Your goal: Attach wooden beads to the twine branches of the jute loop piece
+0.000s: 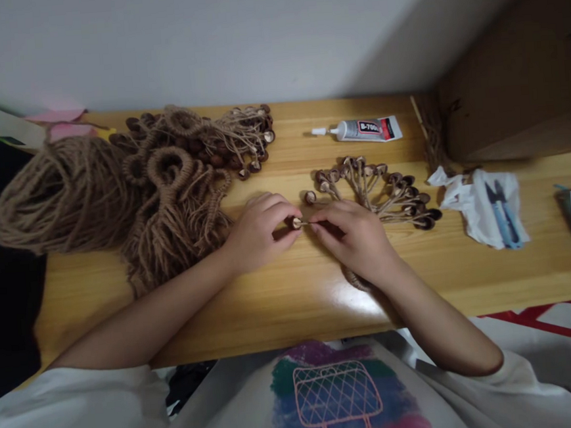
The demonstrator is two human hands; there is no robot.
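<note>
Between the thumb and fingers of my left hand [257, 233] is a small round brown shell [297, 223], its pale hollow side showing. My right hand [359, 234] pinches a thin cord [306, 223] whose end meets the shell; whether it is fixed there I cannot tell. Just above my hands, a single brown shell [310, 197] lies on the wooden table [283, 306]. Beyond my right hand, jute cords [389, 211] fan out with brown shells at their tips. A wrapped cord part [357, 281] shows under my right wrist, partly hidden.
At left lie a big jute cord bundle [61, 195] and a heap of cord-wrapped loops with shells [167, 190]. A glue tube [370, 129] rests near the wall. To the right are blue-handled snips [506, 220] on a white plastic bag [475, 209] and a cardboard box [516, 70].
</note>
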